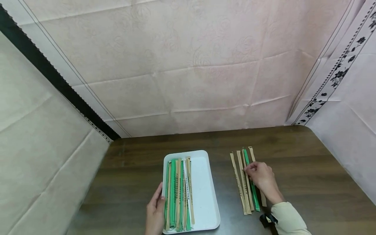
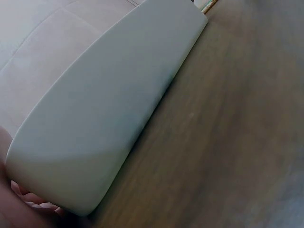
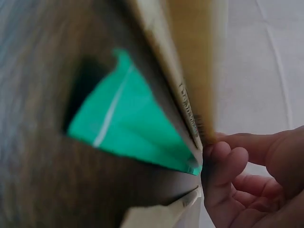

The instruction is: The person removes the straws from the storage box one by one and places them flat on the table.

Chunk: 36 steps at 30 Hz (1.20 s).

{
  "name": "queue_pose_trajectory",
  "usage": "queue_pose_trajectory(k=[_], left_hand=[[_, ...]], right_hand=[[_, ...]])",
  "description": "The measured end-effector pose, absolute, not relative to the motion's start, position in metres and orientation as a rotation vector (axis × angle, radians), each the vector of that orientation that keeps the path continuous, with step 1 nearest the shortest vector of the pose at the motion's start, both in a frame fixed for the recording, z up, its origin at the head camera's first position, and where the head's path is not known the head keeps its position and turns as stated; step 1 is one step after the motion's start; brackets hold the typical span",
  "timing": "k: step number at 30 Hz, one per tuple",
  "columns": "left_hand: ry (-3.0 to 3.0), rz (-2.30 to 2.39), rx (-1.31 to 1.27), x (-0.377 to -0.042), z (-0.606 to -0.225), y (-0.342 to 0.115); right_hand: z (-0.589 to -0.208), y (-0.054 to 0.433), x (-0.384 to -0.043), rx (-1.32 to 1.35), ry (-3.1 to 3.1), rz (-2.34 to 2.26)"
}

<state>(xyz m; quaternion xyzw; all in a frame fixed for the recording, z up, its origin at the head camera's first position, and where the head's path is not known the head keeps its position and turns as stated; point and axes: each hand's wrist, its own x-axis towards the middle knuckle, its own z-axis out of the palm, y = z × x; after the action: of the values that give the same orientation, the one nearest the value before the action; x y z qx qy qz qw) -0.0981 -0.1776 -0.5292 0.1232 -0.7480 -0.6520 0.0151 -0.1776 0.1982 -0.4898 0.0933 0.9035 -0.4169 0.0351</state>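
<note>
A white tray [image 1: 204,192] stands on the table, several long thin paper-wrapped sticks [image 1: 172,192], brown, green and one white, lying lengthwise in its left half. My left hand [image 1: 156,209] grips the tray's left edge; in the left wrist view the tray's side wall [image 2: 104,104] hides most of the fingers. To the right lies a loose row of brown wrapped sticks [image 1: 238,184] and a green one [image 1: 255,195]. Over this row, my right hand [image 1: 262,178] pinches a brown wrapped stick [image 3: 192,61] between thumb and fingertips. The green wrapper [image 3: 128,118] shows beside it.
The brown wooden table [image 1: 132,186] has a far edge along a pale cloth backdrop [image 1: 199,81]. Cloth also hangs on the left [image 1: 44,147] and right sides. A strip of table separates the tray from the loose row.
</note>
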Motion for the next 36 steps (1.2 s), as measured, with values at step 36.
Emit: queue_pose_trajectory(k=[36], left_hand=[[-2.253, -2.043, 0.344, -0.096, -0.526, -0.174]], right_hand=[[-0.476, 0.009, -0.129, -0.327, 2.937, -1.119]])
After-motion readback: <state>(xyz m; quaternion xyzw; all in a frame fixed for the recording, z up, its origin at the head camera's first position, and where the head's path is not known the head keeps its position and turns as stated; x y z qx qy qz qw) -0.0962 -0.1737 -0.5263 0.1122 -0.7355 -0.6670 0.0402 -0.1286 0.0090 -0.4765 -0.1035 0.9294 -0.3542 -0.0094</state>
